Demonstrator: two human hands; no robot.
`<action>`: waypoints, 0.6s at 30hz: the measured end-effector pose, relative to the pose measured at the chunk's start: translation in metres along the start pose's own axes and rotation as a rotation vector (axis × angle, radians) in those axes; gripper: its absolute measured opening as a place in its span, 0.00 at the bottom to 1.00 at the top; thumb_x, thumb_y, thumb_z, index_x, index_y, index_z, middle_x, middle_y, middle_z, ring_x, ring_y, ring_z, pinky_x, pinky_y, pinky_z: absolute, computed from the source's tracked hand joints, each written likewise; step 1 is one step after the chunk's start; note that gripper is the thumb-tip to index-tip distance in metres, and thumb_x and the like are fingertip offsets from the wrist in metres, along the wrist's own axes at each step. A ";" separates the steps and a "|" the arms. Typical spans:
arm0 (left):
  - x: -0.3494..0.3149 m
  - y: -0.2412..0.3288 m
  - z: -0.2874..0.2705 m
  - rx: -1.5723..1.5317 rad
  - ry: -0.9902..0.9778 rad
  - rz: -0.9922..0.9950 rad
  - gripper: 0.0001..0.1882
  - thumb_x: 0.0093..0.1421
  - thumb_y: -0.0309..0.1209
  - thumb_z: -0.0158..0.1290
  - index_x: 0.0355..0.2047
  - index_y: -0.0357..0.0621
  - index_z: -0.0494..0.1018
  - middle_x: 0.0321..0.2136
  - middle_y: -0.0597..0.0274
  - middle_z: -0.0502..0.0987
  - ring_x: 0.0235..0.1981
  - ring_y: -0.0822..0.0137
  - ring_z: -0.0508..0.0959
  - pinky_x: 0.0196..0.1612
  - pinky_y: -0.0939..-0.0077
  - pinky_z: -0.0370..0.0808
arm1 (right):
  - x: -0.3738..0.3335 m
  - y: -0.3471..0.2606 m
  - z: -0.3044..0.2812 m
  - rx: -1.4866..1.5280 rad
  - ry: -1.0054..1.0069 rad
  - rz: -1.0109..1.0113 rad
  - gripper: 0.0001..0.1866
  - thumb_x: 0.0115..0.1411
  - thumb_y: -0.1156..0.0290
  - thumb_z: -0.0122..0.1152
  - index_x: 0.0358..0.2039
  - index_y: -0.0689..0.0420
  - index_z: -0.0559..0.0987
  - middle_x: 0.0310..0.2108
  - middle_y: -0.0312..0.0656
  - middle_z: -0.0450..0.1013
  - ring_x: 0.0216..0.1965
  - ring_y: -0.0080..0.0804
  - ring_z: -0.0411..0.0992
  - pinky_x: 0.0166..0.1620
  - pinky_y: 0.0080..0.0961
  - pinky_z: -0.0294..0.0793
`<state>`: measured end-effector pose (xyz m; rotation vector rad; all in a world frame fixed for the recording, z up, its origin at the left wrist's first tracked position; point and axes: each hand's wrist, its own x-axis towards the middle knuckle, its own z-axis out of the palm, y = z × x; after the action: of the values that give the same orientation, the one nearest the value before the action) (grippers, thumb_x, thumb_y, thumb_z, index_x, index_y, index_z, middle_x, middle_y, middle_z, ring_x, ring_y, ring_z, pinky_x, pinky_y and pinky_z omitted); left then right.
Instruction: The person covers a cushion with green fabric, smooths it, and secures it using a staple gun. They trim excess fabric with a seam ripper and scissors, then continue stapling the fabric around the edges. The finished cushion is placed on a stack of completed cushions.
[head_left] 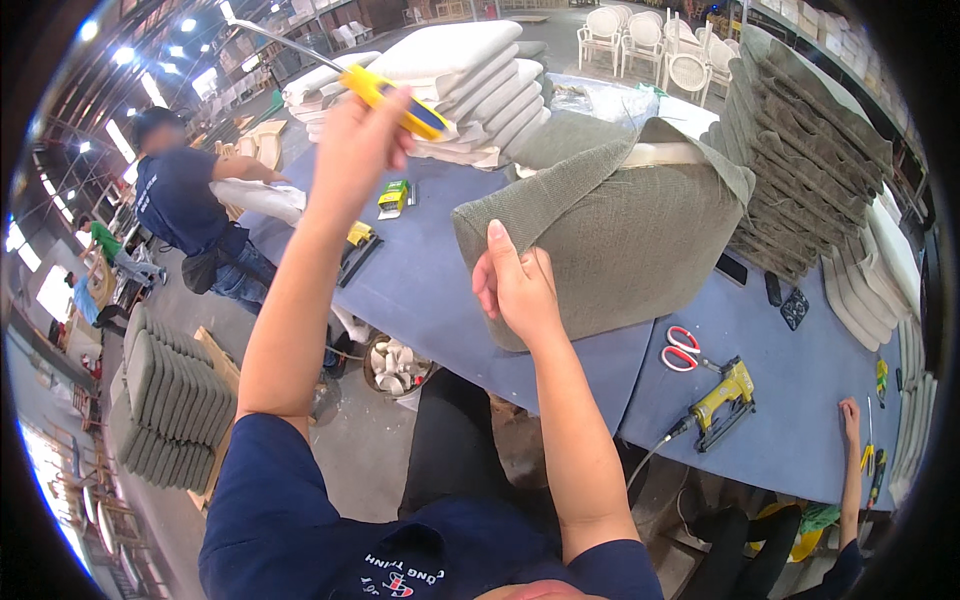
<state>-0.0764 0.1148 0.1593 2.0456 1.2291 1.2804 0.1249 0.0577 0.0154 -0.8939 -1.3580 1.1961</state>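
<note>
The blue table (410, 280) is the largest thing before me, spreading from the left side to the right. At its far right stands a tall pile of grey-green cloth pieces (800, 150), and at the far edge, left of the middle, a stack of white pads (455, 70). At the table's left side, a co-worker (180, 195) in dark blue shirt leans over a white piece.

The grey-green cushion (630, 245) is smaller; it stands tilted on the table just in front of me, its cloth folded over the upper edge, where some white shows. My right hand (520, 290) is closed on the cloth at its left side. To the right lies a yellow nail gun (722, 400). My left hand (362, 145), raised, grips the yellow-blue handle of a screwdriver (390, 100), well apart from the cushion. Smaller are the red-handled scissors (682, 350), near the nail gun, and smallest a yellow-green box (393, 198).
</note>
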 end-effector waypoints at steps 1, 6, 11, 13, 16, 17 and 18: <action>-0.005 0.000 0.010 0.005 -0.006 0.012 0.24 0.76 0.48 0.58 0.37 0.35 0.81 0.23 0.61 0.81 0.18 0.72 0.80 0.23 0.76 0.75 | 0.002 -0.003 -0.002 -0.008 0.002 0.007 0.44 0.82 0.41 0.43 0.14 0.61 0.78 0.09 0.40 0.69 0.13 0.30 0.69 0.23 0.32 0.70; -0.032 -0.004 0.010 -0.013 -0.100 -0.116 0.21 0.77 0.46 0.57 0.39 0.37 0.79 0.23 0.63 0.80 0.19 0.73 0.78 0.25 0.76 0.75 | -0.004 -0.004 -0.006 -0.016 0.040 0.025 0.45 0.81 0.39 0.43 0.15 0.61 0.79 0.09 0.39 0.69 0.13 0.29 0.70 0.23 0.32 0.71; -0.165 -0.099 0.039 0.146 0.069 -0.081 0.12 0.74 0.31 0.58 0.53 0.37 0.80 0.28 0.64 0.82 0.28 0.69 0.81 0.33 0.68 0.78 | -0.005 0.003 -0.010 0.038 0.061 0.035 0.45 0.78 0.35 0.49 0.15 0.60 0.80 0.11 0.39 0.70 0.14 0.27 0.71 0.21 0.28 0.70; -0.263 -0.159 0.048 0.385 -0.072 -0.124 0.10 0.71 0.31 0.61 0.47 0.37 0.82 0.29 0.52 0.84 0.28 0.54 0.83 0.35 0.59 0.80 | 0.000 -0.002 -0.004 0.040 0.013 -0.004 0.46 0.78 0.34 0.48 0.14 0.60 0.80 0.10 0.39 0.70 0.13 0.29 0.72 0.22 0.29 0.72; -0.390 -0.168 0.105 0.265 -0.246 -0.351 0.13 0.65 0.34 0.66 0.31 0.36 0.78 0.20 0.49 0.80 0.20 0.52 0.81 0.29 0.59 0.78 | 0.006 0.005 -0.010 0.013 0.024 -0.094 0.46 0.80 0.37 0.45 0.12 0.60 0.80 0.09 0.40 0.70 0.13 0.31 0.73 0.24 0.31 0.75; -0.417 -0.154 0.122 0.289 -0.281 -0.444 0.17 0.62 0.36 0.69 0.28 0.35 0.77 0.19 0.46 0.80 0.19 0.49 0.81 0.28 0.58 0.78 | 0.007 0.006 -0.010 -0.012 0.027 -0.127 0.46 0.80 0.38 0.44 0.12 0.60 0.80 0.09 0.40 0.71 0.13 0.32 0.74 0.24 0.32 0.76; -0.428 -0.142 0.133 0.367 -0.443 -0.451 0.19 0.61 0.39 0.69 0.27 0.36 0.77 0.20 0.45 0.80 0.20 0.47 0.81 0.29 0.56 0.78 | 0.008 0.010 -0.012 -0.030 0.061 -0.159 0.46 0.81 0.39 0.43 0.12 0.59 0.80 0.09 0.40 0.71 0.13 0.32 0.74 0.24 0.32 0.76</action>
<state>-0.1027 -0.1653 -0.2176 1.9702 1.6548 0.3910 0.1339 0.0700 0.0068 -0.8209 -1.3745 1.0213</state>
